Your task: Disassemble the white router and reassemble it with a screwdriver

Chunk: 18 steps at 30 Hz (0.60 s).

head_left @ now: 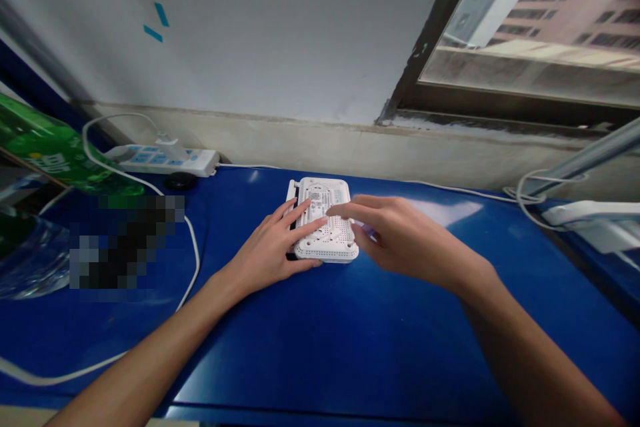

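Two bare hands at a white router (pixel 325 220), which lies underside up near the middle of the blue desk (pixel 350 347), vent holes across its casing. Left hand (pixel 267 250) flat over the router's left half, fingers (pixel 305 213) spread on the casing, thumb along the near edge: a firm grip on it. Right hand (pixel 400 237) to the right, fingers loosely curled, index tip at the router's middle; contact or a slight gap, impossible to tell. Along the router's left edge, a black strip (pixel 294 207). On the underside, a small printed sticker (pixel 315 199), its text too small to read.

Far left on the desk, a white power strip (pixel 165 160) with blue markings and a plug in it, a white cable (pixel 193 260) looping near the router. Further left, a green bottle (pixel 50 147) with pale, illegible lettering on its label, and a clear bottle (pixel 30 260). Between those and the router, a pixelated patch (pixel 125 240). Beyond the desk, a pale wall (pixel 275 33) with two bits of blue tape (pixel 155 23); far right, a window (pixel 525 27) onto a pinkish building (pixel 565 20).
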Each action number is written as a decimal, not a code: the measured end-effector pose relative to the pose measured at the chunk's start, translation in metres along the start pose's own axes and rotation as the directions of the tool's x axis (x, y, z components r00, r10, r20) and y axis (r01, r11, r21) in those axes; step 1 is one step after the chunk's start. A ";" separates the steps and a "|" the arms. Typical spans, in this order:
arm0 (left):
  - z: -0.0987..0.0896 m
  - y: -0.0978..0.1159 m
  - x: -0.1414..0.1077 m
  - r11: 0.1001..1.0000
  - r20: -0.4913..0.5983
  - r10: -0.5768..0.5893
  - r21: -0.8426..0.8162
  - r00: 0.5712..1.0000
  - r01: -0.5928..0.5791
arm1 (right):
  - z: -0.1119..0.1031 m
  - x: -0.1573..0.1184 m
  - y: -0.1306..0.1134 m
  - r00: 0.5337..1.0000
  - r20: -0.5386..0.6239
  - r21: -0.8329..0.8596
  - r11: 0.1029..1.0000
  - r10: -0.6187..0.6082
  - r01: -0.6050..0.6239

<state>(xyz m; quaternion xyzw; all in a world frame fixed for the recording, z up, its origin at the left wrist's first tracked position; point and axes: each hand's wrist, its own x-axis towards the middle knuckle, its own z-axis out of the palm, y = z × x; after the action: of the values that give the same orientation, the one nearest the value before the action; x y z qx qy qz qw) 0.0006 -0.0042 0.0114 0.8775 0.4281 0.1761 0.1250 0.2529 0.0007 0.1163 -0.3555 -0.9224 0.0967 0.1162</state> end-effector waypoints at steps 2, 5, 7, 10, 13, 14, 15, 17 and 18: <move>0.000 0.000 0.000 1.000 -0.002 0.001 -0.002 1.000 -0.001 | -0.001 -0.001 -0.001 1.000 0.024 -0.029 1.000 -0.009 0.010; 0.000 0.000 0.000 1.000 -0.001 -0.001 0.002 1.000 0.001 | -0.001 -0.002 -0.003 1.000 0.023 -0.069 0.998 0.011 -0.010; 0.000 0.000 0.000 1.000 0.002 -0.002 0.002 1.000 0.002 | 0.001 0.000 -0.002 0.999 0.006 -0.073 0.997 0.035 -0.034; 0.000 0.000 0.000 1.000 0.004 -0.004 -0.002 1.000 0.004 | 0.003 0.002 0.000 0.999 0.020 -0.057 0.998 0.036 -0.035; 0.000 0.001 0.000 1.000 0.002 -0.006 0.007 1.000 0.006 | 0.002 0.003 0.001 0.999 0.041 -0.043 0.999 0.026 -0.025; 0.000 0.001 0.000 1.000 0.001 -0.005 0.011 1.000 0.005 | 0.002 0.002 0.002 0.999 0.040 -0.037 0.999 0.022 -0.021; 0.000 0.000 0.000 1.000 -0.001 -0.003 0.016 1.000 0.003 | 0.001 0.002 0.002 0.999 0.038 -0.029 0.999 0.015 -0.013; 0.001 0.000 0.000 1.000 -0.004 0.002 0.020 1.000 -0.002 | -0.001 0.000 0.001 0.999 0.036 -0.015 1.000 -0.011 0.012; 0.001 0.000 0.000 1.000 -0.007 0.004 0.020 1.000 -0.004 | -0.002 -0.001 0.000 0.999 0.036 -0.011 1.000 -0.028 0.028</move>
<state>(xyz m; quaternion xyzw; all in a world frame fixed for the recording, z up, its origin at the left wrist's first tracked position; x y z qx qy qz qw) 0.0005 -0.0043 0.0101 0.8790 0.4286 0.1750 0.1144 0.2544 0.0006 0.1181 -0.3414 -0.9297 0.0962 0.0990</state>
